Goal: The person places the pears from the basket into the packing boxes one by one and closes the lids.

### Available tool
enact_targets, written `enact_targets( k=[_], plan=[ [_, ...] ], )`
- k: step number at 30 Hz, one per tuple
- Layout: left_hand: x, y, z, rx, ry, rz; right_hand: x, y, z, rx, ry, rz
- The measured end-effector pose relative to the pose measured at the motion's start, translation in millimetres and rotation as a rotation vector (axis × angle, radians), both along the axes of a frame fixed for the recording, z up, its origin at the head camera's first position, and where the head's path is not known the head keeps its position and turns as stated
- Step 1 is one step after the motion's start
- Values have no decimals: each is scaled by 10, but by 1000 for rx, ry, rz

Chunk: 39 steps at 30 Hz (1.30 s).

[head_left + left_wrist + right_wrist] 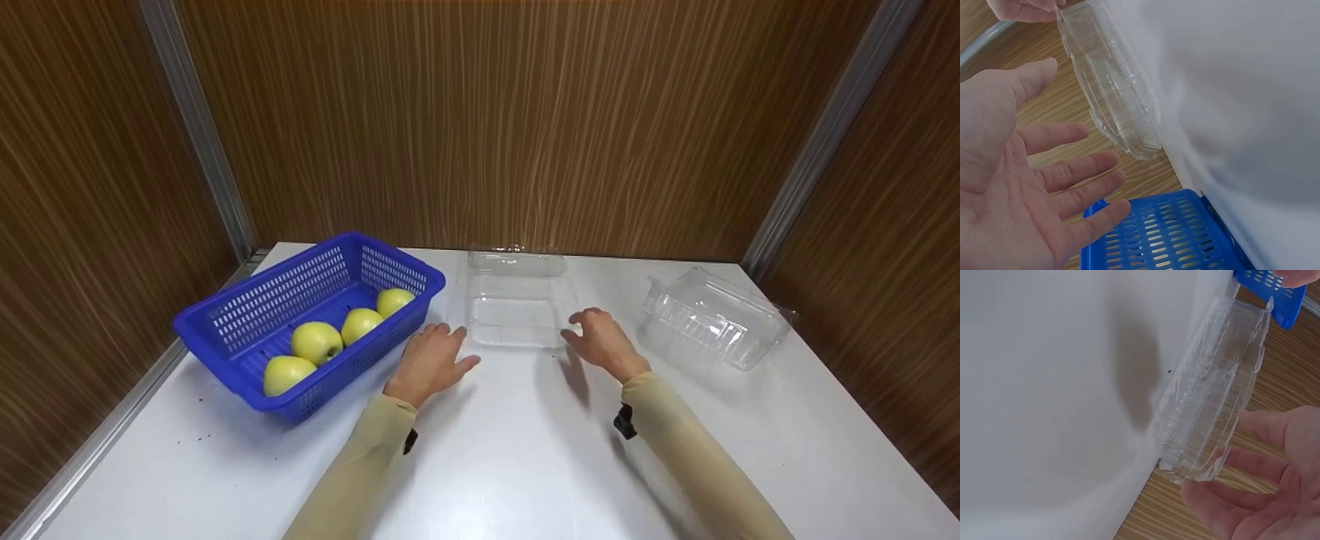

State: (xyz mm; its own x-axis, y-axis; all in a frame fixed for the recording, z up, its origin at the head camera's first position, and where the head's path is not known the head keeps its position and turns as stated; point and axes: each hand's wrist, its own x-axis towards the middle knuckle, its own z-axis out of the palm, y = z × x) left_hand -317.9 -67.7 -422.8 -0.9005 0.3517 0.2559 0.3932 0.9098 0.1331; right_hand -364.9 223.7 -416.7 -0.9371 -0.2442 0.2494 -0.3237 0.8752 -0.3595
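Observation:
A clear plastic clamshell container (516, 311) lies open on the white table in the middle of the head view. My left hand (430, 364) hovers between it and the blue basket, fingers spread and holding nothing; the left wrist view shows its bare palm (1013, 185). At the container's right side is my right hand (602, 341), its fingers loosely bent and apart. Its fingertips come right up to the container's edge in the right wrist view. Several yellow-green apples (316, 343) sit in the blue basket (255, 300), left of my left hand.
Another clear plastic container (712, 319) sits tilted at the table's right side. Wood-grain panels (480, 127) with metal corner posts (199, 112) enclose the white table (480, 465) at the back and both sides.

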Motion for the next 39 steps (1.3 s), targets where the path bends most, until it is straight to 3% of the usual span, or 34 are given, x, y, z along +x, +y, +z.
enact_targets(
  k=[9,18,24,32,39],
  plan=[
    [-8,-53,37,0,57,-5,23,16,50,-17,-4,-21],
    [-65,-87,124,5,68,50,100,82,54,-19,-34,-34],
    [-98,-113,178,79,154,78,167,133,46,-63,-38,-11],
    [-168,-150,338,174,210,165,222,160,61,-174,-208,-54],
    [-311,-269,552,242,224,249,288,173,60,-198,-231,-43]
  ],
)
